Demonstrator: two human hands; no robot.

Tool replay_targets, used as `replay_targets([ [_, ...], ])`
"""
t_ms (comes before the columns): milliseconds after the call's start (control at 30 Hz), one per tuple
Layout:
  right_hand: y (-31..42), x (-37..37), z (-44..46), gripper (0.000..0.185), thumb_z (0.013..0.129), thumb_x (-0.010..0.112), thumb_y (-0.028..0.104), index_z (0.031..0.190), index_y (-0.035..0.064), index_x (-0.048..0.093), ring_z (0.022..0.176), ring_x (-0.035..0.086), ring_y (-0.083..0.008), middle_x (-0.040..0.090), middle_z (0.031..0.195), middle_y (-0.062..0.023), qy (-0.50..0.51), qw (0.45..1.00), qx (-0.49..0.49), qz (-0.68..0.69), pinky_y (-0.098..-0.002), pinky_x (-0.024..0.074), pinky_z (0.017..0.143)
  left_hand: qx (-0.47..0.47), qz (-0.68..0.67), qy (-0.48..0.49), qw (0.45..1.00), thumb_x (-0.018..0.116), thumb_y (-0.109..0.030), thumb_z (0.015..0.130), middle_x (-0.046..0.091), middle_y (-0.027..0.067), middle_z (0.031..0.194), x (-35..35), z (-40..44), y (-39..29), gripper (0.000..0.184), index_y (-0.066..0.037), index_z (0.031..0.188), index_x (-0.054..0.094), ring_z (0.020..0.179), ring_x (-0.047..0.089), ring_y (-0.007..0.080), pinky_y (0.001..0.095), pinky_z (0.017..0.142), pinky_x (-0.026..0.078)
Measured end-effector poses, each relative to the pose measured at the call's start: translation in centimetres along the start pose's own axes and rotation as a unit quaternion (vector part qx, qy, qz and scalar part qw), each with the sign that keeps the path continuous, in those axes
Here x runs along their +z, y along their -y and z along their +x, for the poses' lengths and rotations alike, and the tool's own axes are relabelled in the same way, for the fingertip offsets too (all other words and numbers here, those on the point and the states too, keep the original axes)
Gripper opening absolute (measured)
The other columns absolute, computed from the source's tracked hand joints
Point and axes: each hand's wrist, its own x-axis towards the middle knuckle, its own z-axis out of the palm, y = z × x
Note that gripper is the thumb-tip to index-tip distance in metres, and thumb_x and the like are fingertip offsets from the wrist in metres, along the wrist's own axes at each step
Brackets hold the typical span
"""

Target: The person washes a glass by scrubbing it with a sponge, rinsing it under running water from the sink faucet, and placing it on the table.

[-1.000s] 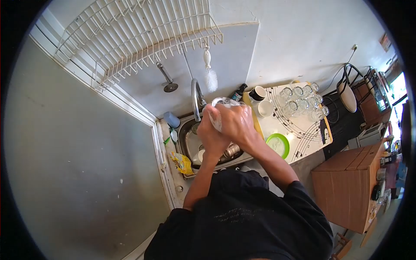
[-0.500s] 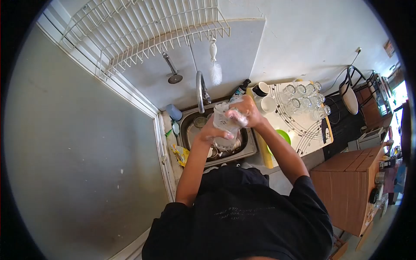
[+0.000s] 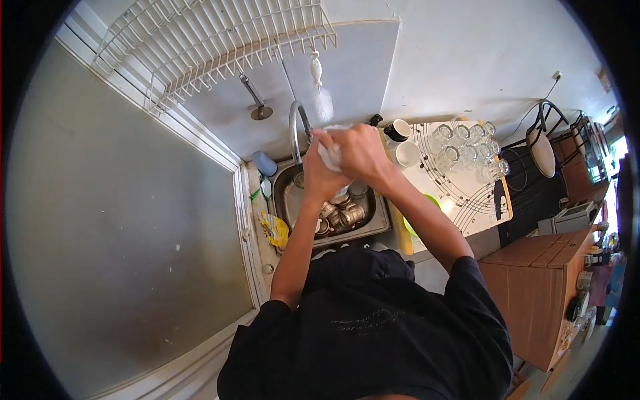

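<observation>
Black shirt (image 3: 373, 327) nearest, both forearms reaching out over the sink (image 3: 381, 225). Left hand (image 3: 321, 172) clamped round a soapy glass (image 3: 329, 155); right hand (image 3: 364, 152) closed on it from the other side, fingers bunched. Glass: whitish, foam-smeared, mostly covered by the hands, held up above the sink, beside the faucet (image 3: 294, 133); its rim and exact tilt can't be made out. Metal-looking dishes (image 3: 348, 215) piled in the basin below.

Edges: sink rim runs under both forearms; yellow packet (image 3: 276, 231) by its left side; table (image 3: 460, 207) on the right, right forearm passing over a green dish (image 3: 409, 228). Open room between the forearms, and some between glass and back wall; faucet crowds the left side.

Farther: white cup (image 3: 407, 155), black mug (image 3: 399, 130), upside-down-looking clear glasses (image 3: 468, 152), then hanging brush (image 3: 323, 103) and wire rack (image 3: 227, 50).
</observation>
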Motion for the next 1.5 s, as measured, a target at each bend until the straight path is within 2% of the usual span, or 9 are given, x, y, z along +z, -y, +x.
replay_targets([
  [167,-1.8,0.3,0.8,0.057,0.098,0.046,0.051,0.072,0.0022,0.060,0.055,0.056,-0.0370,0.058,0.061,-0.0169,-0.024,0.985,-0.028,0.171,-0.0447,0.0442,0.055,-0.076,-0.148,-0.054,0.985,0.085,-0.011,0.058,0.069,0.0108,0.096,0.9,-0.4,-0.3,0.058,-0.002,0.109,0.060,0.090,0.068,0.0250,0.0362,0.077,0.054],
  [333,-5.8,-0.9,1.2,0.056,0.098,0.052,0.045,0.065,-0.0007,0.052,0.053,0.036,-0.0124,0.042,0.055,-0.0050,0.202,0.896,-0.053,0.393,-0.0339,0.0354,0.050,-0.227,-0.599,0.215,0.737,0.069,-0.024,0.069,0.066,0.0179,0.092,0.5,-1.6,1.1,0.051,0.005,0.111,0.059,0.080,0.066,0.0300,0.0393,0.071,0.055],
  [600,-6.1,0.1,0.1,0.050,0.096,0.056,0.045,0.070,0.0028,0.050,0.056,0.044,-0.0094,0.045,0.060,0.0021,0.006,0.844,0.175,0.506,-0.0292,0.0376,0.051,-0.233,-0.528,0.195,0.793,0.067,-0.027,0.076,0.066,0.0146,0.097,1.7,-0.9,1.4,0.052,0.003,0.118,0.056,0.082,0.068,0.0276,0.0364,0.074,0.056],
  [733,-4.8,-2.6,1.2,0.047,0.096,0.058,0.040,0.071,-0.0004,0.054,0.050,0.049,-0.0165,0.049,0.055,-0.0052,0.015,0.936,0.069,0.344,-0.0357,0.0410,0.051,-0.106,-0.379,0.062,0.917,0.078,-0.003,0.067,0.067,0.0102,0.100,2.7,-0.3,-0.6,0.051,-0.003,0.114,0.059,0.083,0.067,0.0188,0.0327,0.075,0.056],
  [833,-3.5,-3.8,1.2,0.041,0.092,0.062,0.033,0.067,0.0013,0.065,0.058,0.052,-0.0440,0.054,0.058,-0.0218,0.083,0.985,-0.139,0.063,-0.0465,0.0437,0.053,-0.073,-0.207,-0.014,0.976,0.085,-0.007,0.061,0.068,0.0053,0.095,3.5,0.1,-1.6,0.051,-0.003,0.105,0.062,0.083,0.066,0.0146,0.0309,0.074,0.054],
  [967,-4.0,-3.0,1.2,0.048,0.095,0.058,0.039,0.068,0.0002,0.065,0.052,0.057,-0.0349,0.057,0.055,-0.0173,0.034,0.993,-0.101,0.052,-0.0421,0.0446,0.053,-0.039,-0.104,-0.050,0.993,0.087,-0.009,0.060,0.069,0.0032,0.088,3.5,0.6,-2.7,0.047,-0.002,0.100,0.064,0.083,0.065,0.0128,0.0298,0.072,0.053],
  [1033,-4.9,-2.3,1.6,0.062,0.097,0.047,0.051,0.066,-0.0002,0.061,0.053,0.057,-0.0233,0.054,0.055,-0.0148,0.016,0.940,0.104,0.326,-0.0387,0.0476,0.056,-0.072,-0.160,-0.039,0.984,0.087,-0.007,0.059,0.069,0.0039,0.088,3.4,0.2,-2.5,0.048,-0.002,0.101,0.064,0.082,0.065,0.0129,0.0300,0.071,0.053],
  [1267,-6.9,-1.3,1.1,0.056,0.095,0.058,0.045,0.063,-0.0008,0.049,0.056,0.037,-0.0102,0.042,0.055,-0.0007,0.125,0.900,0.020,0.417,-0.0332,0.0334,0.050,-0.193,-0.692,0.190,0.669,0.068,-0.045,0.079,0.063,0.0203,0.097,2.6,-0.9,-0.8,0.066,0.004,0.120,0.052,0.073,0.064,0.0310,0.0395,0.062,0.053],
  [1500,-5.5,0.8,1.1,0.047,0.090,0.066,0.037,0.058,0.0091,0.046,0.054,0.032,-0.0054,0.037,0.056,0.0065,-0.005,0.860,0.178,0.479,-0.0280,0.0268,0.049,-0.195,-0.754,0.199,0.595,0.070,-0.037,0.079,0.057,0.0222,0.114,1.8,-2.2,0.4,0.070,0.001,0.131,0.044,0.087,0.061,0.0309,0.0445,0.075,0.051],
])
